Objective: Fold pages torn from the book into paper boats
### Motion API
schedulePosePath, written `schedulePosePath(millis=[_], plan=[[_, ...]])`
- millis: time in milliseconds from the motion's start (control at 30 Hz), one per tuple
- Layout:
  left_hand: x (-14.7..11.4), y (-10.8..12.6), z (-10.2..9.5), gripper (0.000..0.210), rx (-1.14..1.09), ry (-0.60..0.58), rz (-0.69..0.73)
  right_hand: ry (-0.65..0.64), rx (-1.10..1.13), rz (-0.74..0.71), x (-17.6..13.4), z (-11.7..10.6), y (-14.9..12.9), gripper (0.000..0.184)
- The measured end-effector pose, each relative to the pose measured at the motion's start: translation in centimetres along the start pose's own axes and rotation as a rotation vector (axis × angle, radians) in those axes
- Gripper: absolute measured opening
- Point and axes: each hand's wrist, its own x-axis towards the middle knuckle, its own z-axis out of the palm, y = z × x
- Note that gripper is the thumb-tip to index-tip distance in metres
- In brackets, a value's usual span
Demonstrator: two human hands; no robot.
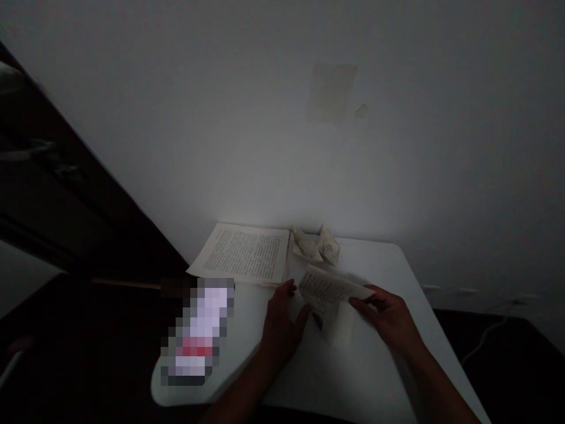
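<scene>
A folded sheet of printed paper (329,287) is held above the white table, its lower part blurred. My right hand (388,315) pinches its right end between thumb and fingers. Close to the left end of the sheet is my left hand (285,321), thumb and fingers apart, with nothing visible between them. Just beyond the sheet stand folded paper pieces (315,244) with print on them, shaped like small open boxes or boats. To their left lies a stack of printed pages (247,253), with text on the top page.
The white table (375,377) has rounded corners and stands against a pale wall (247,118). A pixelated, bright phone-shaped object (203,330) lies at its left. On the right, a thin cable (485,338) hangs by the wall. A dark door (66,165) is at the left.
</scene>
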Motion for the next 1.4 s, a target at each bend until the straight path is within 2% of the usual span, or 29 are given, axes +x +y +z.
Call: schedulePosePath(millis=[100,167,233,367,500,700,833,1067,1267,1400], plan=[[1.2,0.8,-0.7,0.045,-0.136,-0.054,-0.057,0.023,-0.077,-0.134,-0.4,-0.5,-1.2,0.017],[1.8,1.2,-1.2,0.034,-0.181,-0.084,-0.041,0.0,-0.079,-0.257,-0.8,-0.9,-1.9,0.01],[2.2,1.4,-1.5,0.033,-0.194,-0.086,-0.025,-0.032,-0.068,-0.365,-1.1,-1.2,-2.4,0.006],[2.3,1.4,-1.8,0.036,-0.204,-0.101,-0.047,-0.031,-0.093,-0.491,-1.5,-1.1,-3.0,0.008],[2.5,1.6,-1.9,0.025,-0.13,-0.111,-0.047,-0.006,-0.114,-0.603,-1.7,-0.8,-3.2,0.015],[2.5,1.1,-2.0,0.01,0.049,-0.067,0.192,-0.035,-0.24,-0.711,-2.0,-0.9,-2.6,0.02],[2.3,0.5,-1.9,0.013,0.111,-0.068,0.329,-0.073,-0.315,-0.817,-2.2,-0.5,-1.8,0.023],[1.9,-0.5,-1.7,0.021,0.162,-0.076,0.435,-0.098,-0.428,-0.855,-2.8,0.5,-0.6,0.025],[1.5,-0.5,-1.8,0.029,0.193,-0.184,0.534,-0.138,-0.474,-0.813,-3.3,0.8,0.1,0.02],[1.4,-0.4,-1.8,0.024,0.199,-0.195,0.557,-0.172,-0.48,-0.78,-3.7,0.8,0.7,0.021]])
